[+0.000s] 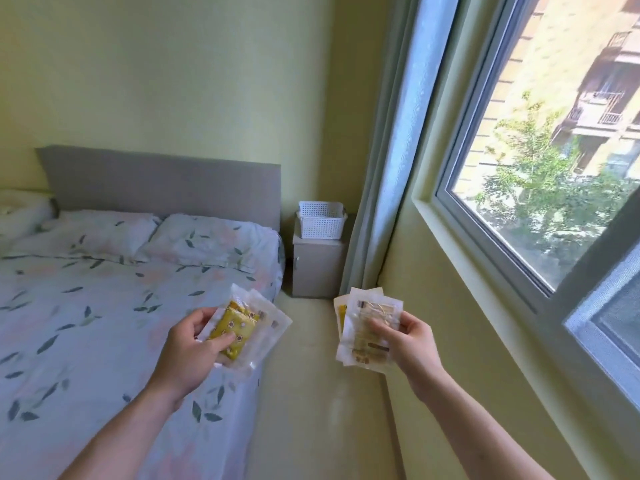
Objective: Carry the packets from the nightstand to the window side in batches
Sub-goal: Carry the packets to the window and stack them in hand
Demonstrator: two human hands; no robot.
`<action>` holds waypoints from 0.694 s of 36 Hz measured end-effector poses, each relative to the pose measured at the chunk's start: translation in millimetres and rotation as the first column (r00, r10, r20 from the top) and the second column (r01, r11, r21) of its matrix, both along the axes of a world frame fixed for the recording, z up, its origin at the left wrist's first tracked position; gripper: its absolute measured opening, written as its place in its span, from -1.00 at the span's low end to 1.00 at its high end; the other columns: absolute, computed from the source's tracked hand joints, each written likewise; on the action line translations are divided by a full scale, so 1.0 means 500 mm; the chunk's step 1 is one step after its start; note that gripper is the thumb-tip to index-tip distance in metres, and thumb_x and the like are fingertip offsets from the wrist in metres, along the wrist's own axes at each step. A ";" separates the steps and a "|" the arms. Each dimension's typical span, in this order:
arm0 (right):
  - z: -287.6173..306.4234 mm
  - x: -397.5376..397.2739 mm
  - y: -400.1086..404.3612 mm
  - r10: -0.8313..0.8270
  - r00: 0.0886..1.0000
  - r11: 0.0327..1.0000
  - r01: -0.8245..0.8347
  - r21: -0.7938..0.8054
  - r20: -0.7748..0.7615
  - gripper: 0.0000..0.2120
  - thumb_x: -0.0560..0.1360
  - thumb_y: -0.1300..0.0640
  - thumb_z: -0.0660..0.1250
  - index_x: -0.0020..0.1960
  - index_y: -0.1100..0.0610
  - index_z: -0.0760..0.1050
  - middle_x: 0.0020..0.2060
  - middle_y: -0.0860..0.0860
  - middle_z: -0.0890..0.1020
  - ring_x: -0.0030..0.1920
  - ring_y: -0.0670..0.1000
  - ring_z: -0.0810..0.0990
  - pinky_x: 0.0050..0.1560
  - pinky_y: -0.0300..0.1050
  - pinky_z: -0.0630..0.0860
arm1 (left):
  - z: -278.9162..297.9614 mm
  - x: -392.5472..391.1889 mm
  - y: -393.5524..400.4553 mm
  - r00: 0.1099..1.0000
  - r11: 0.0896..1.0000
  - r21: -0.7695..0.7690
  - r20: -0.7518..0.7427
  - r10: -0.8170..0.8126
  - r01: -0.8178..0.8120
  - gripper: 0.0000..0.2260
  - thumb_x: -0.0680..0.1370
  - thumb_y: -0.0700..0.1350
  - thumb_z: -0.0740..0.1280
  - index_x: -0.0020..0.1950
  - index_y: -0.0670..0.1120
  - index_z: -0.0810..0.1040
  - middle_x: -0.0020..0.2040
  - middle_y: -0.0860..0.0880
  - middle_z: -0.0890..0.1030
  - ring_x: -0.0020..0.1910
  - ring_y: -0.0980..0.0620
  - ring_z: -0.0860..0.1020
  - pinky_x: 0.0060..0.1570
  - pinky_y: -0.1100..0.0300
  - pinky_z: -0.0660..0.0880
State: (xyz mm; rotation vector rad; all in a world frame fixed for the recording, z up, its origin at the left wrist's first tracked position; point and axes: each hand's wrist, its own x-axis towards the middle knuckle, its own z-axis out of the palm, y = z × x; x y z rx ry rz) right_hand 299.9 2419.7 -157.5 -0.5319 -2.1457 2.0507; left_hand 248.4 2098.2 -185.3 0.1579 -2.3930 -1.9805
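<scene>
Head view: two batches of packets are held out in the aisle between the bed (104, 306) and the window wall, well away from the nightstand (317, 268) at the far end, on which a white basket (321, 220) stands. The step in hand appears to be the carry toward the window (540, 168); it is judged to be well along, since the sill (460, 237) is already close on the right.

To do it well, both stacks should be kept level and fanned no further, because the clear wrappers look slick and a loose packet could slide out. The right batch, being nearest the sill, is best set down first, flat and back from the edge, before the left one is brought across.

The left hand (194, 355) is curled round the yellow packets (239, 329): the thumb is pressed on top of the uppermost packet, and the fingers are tucked beneath, mostly hidden. The right hand (408, 341) pinches the pale packets (367, 327) at their right edge, fingertips laid over the front and the thumb behind, unseen. Both stacks project forward past the fingers, unsupported at their far ends.
</scene>
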 end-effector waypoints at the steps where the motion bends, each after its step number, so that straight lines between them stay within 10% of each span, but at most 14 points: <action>1: 0.002 -0.038 0.006 -0.004 1.000 1.000 0.004 0.004 -0.006 -0.90 0.51 0.19 0.48 0.02 0.11 0.69 -0.12 0.04 0.77 -0.09 0.07 0.76 -0.01 0.08 0.69 | 0.006 -0.042 0.012 1.000 1.000 -0.002 -0.003 -0.006 0.006 -0.77 0.48 -0.22 0.50 0.05 0.06 0.64 -0.01 0.03 0.69 -0.01 -0.04 0.67 -0.11 0.01 0.61; 11: 0.011 -0.363 0.097 -0.039 0.999 0.999 0.038 -0.038 -0.009 -0.90 0.53 0.23 0.46 0.03 0.14 0.68 -0.12 0.06 0.76 -0.13 0.07 0.76 -0.26 -0.15 0.64 | 0.046 -0.400 0.171 0.996 0.996 0.024 0.016 -0.091 0.090 -0.80 0.49 -0.23 0.49 0.04 0.03 0.65 -0.05 0.03 0.72 -0.04 -0.02 0.69 -0.02 -0.02 0.64; 25: -0.072 -0.889 0.294 0.017 0.999 0.996 -0.013 -0.091 0.045 -0.87 0.53 0.20 0.47 0.08 0.15 0.68 -0.07 0.09 0.76 -0.04 0.15 0.75 0.06 0.20 0.66 | 0.002 -0.862 0.345 0.989 0.995 0.095 0.150 0.012 -0.026 -0.78 0.51 -0.29 0.44 0.12 -0.08 0.64 -0.05 -0.04 0.74 -0.05 -0.07 0.71 -0.18 0.14 0.57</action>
